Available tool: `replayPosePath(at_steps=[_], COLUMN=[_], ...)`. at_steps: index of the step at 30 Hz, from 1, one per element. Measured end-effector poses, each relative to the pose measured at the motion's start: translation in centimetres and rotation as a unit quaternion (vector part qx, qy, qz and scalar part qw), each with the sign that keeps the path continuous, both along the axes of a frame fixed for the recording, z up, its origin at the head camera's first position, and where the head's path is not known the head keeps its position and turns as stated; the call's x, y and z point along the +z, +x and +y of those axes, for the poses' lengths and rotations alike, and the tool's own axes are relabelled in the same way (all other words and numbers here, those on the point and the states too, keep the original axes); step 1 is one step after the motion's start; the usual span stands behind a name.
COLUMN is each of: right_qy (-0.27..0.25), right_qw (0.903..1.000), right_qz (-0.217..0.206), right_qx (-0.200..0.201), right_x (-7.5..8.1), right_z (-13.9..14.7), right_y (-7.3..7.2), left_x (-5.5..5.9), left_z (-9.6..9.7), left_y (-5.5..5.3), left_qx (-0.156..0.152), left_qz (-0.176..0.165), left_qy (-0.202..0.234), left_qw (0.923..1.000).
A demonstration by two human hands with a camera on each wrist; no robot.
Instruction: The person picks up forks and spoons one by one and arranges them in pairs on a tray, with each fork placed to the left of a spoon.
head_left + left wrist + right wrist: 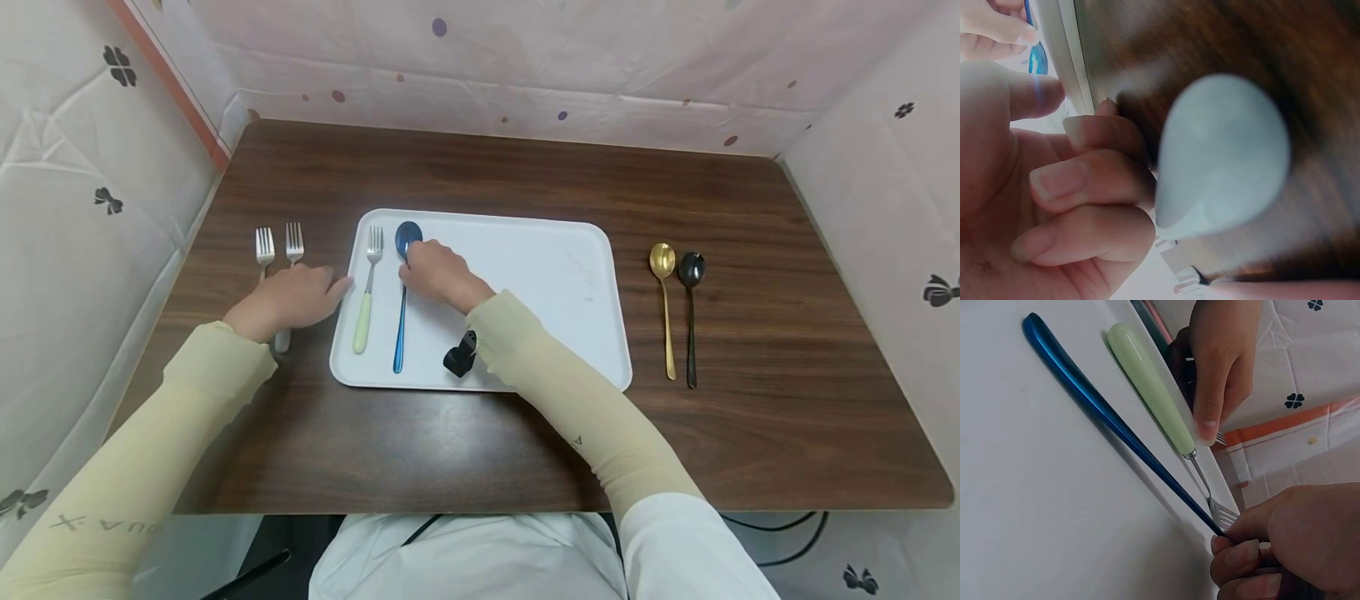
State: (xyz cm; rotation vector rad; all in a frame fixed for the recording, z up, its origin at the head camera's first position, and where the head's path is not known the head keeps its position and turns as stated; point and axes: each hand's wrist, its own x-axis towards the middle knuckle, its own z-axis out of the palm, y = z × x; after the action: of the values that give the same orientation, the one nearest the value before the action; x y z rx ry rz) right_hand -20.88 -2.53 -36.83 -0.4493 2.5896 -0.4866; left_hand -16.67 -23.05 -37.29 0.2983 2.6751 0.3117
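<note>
A blue metal spoon (401, 329) lies along the left part of the white tray (525, 300). My right hand (442, 275) pinches it near the neck between thumb and fingers, bowl pointing away from me. Left of the spoon, a fork with a light green handle (362, 321) rests on the tray. My left hand (288, 300) is over two forks beside the tray, its thumb reaching towards the rim and its fingers loosely curled. Below this hand a pale rounded handle (1222, 156) sticks out; a pink handle (1297, 290) runs alongside. The hand hides the forks' middles.
At the right of the wooden table (787, 333) lie a gold spoon (663, 267) and a black spoon (691, 275), side by side. Patterned white cloth (525, 75) surrounds the table. A black wrist camera (460, 357) hangs over the tray at my right cuff.
</note>
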Motion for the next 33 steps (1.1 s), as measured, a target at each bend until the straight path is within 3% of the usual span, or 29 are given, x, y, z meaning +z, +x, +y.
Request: replayPosePath(at_steps=[19,33], right_qy=[0.006,0.013], right_qw=[0.9998,0.9996], right_qz=[0.01,0.02], right_qx=[0.017,0.018], right_x=[-0.4,-1.0], right_z=[-0.5,-0.8], right_y=[0.2,0.0], left_x=[-0.3,-0.4], left_z=[0.0,0.0], left_y=[-0.1,0.0], left_qx=[0.004,0.001], left_qz=[0.001,0.02], left_qy=[-0.003,-0.005], left_qw=[1.0,0.9998])
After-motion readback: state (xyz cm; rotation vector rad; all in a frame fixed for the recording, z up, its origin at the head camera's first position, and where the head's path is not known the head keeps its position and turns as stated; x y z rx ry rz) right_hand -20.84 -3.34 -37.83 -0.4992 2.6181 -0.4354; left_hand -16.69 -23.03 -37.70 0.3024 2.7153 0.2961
